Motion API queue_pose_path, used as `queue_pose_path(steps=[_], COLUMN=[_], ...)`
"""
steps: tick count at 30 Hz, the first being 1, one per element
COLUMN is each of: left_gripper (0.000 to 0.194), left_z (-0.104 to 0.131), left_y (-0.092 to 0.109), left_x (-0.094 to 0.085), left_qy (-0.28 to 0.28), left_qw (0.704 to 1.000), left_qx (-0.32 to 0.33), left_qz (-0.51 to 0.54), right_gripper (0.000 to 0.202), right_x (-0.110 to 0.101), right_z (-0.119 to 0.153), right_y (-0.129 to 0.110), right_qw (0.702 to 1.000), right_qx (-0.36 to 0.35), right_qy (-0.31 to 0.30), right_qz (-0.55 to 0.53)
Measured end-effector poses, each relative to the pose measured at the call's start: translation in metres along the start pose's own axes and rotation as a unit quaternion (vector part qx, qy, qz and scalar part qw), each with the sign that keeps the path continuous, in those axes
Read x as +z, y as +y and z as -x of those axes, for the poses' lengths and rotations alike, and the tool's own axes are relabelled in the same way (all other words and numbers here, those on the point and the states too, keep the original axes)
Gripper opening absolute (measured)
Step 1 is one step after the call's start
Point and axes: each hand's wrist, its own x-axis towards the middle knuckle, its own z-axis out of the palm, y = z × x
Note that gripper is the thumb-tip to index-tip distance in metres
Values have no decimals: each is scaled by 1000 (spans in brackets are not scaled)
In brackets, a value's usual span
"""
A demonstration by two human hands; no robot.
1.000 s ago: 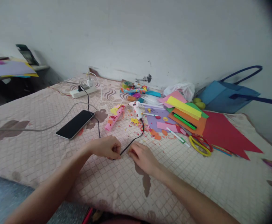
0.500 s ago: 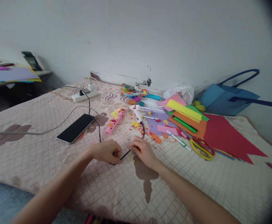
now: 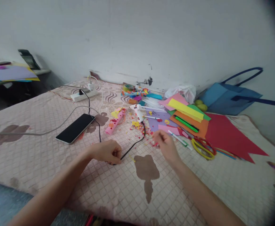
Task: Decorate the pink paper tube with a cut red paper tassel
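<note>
My left hand (image 3: 107, 152) is closed on the black cord (image 3: 134, 145), low over the patterned cloth. That cord runs up to a white glue gun (image 3: 138, 113) lying among paper scraps. My right hand (image 3: 164, 142) is off the cord, its fingers curled beside the scraps and the pink paper (image 3: 167, 129); whether it holds anything is too small to tell. A pink decorated paper tube (image 3: 115, 122) lies left of the glue gun. Farther left rests a phone (image 3: 75, 128) with a dark screen.
A white power strip (image 3: 84, 95) with plugs sits at the back left. Yellow-handled scissors (image 3: 202, 150), coloured papers and red paper (image 3: 229, 135) lie on the right. A blue bag (image 3: 231, 95) stands by the wall. A grey cable (image 3: 40, 134) crosses the left side.
My right hand has let go of the black cord and moved right and slightly up. The cord now curves freely between the glue gun and my left hand, which has hardly moved.
</note>
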Motion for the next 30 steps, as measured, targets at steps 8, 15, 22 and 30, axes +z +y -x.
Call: queue_pose_path(steps=[8, 15, 22, 30], left_gripper=[16, 20, 28, 36], left_z=[1, -2, 2, -2], left_y=[0, -4, -6, 9], left_x=[0, 0, -3, -14], left_qy=[-2, -10, -14, 97], left_qw=[1000, 1000, 1000, 995], left_qx=[-4, -2, -10, -20], left_qz=[-1, 4, 25, 11], right_gripper=[11, 8, 9, 22], right_x=[39, 8, -11, -56], right_z=[37, -10, -38, -153], right_y=[-12, 9, 30, 49], right_qw=[931, 953, 955, 942], right_qx=[-89, -48, -31, 27], right_qy=[-252, -114, -85, 39], right_qz=[250, 276, 282, 333])
